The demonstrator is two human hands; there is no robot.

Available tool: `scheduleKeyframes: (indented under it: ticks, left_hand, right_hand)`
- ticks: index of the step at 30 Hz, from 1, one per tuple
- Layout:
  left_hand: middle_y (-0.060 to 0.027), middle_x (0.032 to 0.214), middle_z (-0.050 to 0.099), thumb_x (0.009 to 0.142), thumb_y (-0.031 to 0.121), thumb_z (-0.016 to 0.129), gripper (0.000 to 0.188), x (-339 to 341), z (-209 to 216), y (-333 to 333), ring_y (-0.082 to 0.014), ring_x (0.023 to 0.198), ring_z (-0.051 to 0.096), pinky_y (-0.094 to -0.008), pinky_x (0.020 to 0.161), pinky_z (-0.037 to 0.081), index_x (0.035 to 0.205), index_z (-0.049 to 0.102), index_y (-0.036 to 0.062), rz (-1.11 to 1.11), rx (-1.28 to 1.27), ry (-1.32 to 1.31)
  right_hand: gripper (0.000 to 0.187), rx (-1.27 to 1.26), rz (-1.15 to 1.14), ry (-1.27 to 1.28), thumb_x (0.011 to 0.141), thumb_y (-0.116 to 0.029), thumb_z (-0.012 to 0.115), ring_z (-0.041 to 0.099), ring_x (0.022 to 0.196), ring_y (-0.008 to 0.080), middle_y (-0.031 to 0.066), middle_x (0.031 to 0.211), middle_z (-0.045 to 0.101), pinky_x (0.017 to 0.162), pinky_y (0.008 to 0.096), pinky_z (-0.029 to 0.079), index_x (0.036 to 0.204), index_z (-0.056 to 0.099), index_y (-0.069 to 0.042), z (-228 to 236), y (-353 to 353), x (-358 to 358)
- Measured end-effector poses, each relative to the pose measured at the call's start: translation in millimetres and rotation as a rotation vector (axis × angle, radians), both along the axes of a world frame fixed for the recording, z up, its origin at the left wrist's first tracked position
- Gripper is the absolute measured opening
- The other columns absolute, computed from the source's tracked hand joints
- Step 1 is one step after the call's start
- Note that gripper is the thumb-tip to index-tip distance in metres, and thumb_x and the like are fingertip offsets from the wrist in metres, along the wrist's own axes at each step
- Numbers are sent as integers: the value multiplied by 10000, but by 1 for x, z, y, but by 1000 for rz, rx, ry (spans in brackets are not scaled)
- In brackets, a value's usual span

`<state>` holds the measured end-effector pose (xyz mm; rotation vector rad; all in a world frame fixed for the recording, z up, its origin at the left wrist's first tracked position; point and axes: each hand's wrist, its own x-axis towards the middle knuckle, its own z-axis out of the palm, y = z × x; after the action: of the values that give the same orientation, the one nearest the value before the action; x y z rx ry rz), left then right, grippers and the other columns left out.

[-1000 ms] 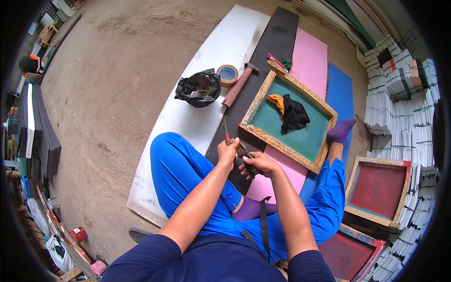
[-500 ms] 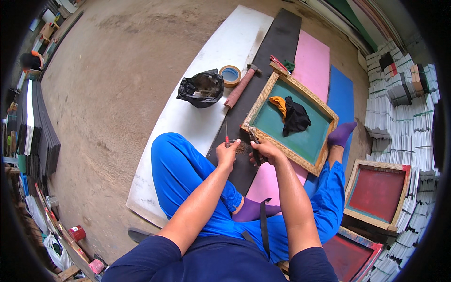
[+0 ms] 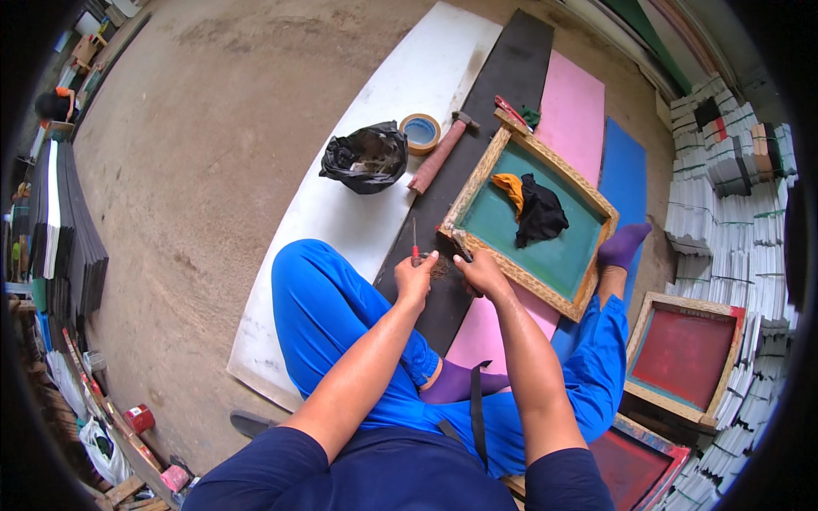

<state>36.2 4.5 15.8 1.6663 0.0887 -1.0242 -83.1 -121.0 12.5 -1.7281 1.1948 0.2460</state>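
Observation:
My left hand (image 3: 414, 279) is closed around what looks like a screwdriver (image 3: 416, 247), its red handle end and thin shaft pointing away from me. My right hand (image 3: 484, 274) grips dark-handled pliers (image 3: 461, 245), whose jaws are at the near left corner of a wooden screen frame (image 3: 530, 293). Green mesh (image 3: 498, 230) fills this frame, with a black cloth (image 3: 539, 213) and a yellow cloth (image 3: 509, 189) lying on it. Small brown debris (image 3: 440, 269) lies on the black mat between my hands.
A hammer (image 3: 439, 157), a tape roll (image 3: 420, 134) and a black plastic bag (image 3: 366, 158) lie beyond my left hand. White (image 3: 315, 255), black, pink and blue sheets cover the floor. Red-meshed frames (image 3: 686, 353) and stacked white bundles (image 3: 724, 221) line the right. A person (image 3: 58, 106) is far left.
My right hand has closed further around the pliers' handles, which stood farther apart before. My left hand has barely moved. The view has shifted slightly.

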Motion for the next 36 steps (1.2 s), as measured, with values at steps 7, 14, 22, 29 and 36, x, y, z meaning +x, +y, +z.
scheduleKeyframes:
  ticks: [7, 14, 22, 29, 36]
  left_hand:
    - [25, 541, 492, 837, 288, 785, 307, 2, -11, -1, -86, 368, 414, -269, 348, 307, 733, 585, 79, 21, -27, 46]
    - [15, 565, 529, 855, 272, 768, 278, 0, -3, -5, -85, 367, 421, -259, 342, 316, 762, 602, 69, 55, -119, 125]
    - [-4, 636, 569, 850, 203, 756, 206, 5, -6, 9, -87, 379, 424, -263, 351, 322, 870, 651, 27, -39, -5, -17]
    - [-13, 676, 587, 866, 254, 746, 250, 4, -5, 5, -87, 386, 436, -256, 356, 327, 910, 667, 20, 41, -115, 87]
    - [-1, 698, 597, 902, 269, 705, 224, 10, -1, 6, -78, 397, 442, -257, 361, 334, 926, 665, 50, 6, -208, 277]
  right_hand:
    - [391, -429, -37, -13, 932, -330, 628, 679, 723, 384, 267, 790, 669, 670, 471, 518, 909, 633, 60, -13, 35, 2]
    - [387, -461, -95, 13, 933, -372, 602, 651, 864, 492, 318, 851, 664, 773, 561, 510, 983, 603, 11, -3, 48, 4]
    - [310, -665, -48, 151, 941, -332, 590, 662, 781, 467, 266, 794, 671, 702, 527, 535, 939, 560, -24, 5, 61, 11]
    - [225, -824, 51, -76, 872, -210, 609, 679, 782, 424, 221, 836, 679, 703, 497, 559, 985, 531, -32, 0, 48, -1]
    - [322, -415, 168, -67, 895, -336, 657, 655, 810, 444, 250, 823, 678, 704, 525, 503, 970, 616, -26, 26, 67, -11]
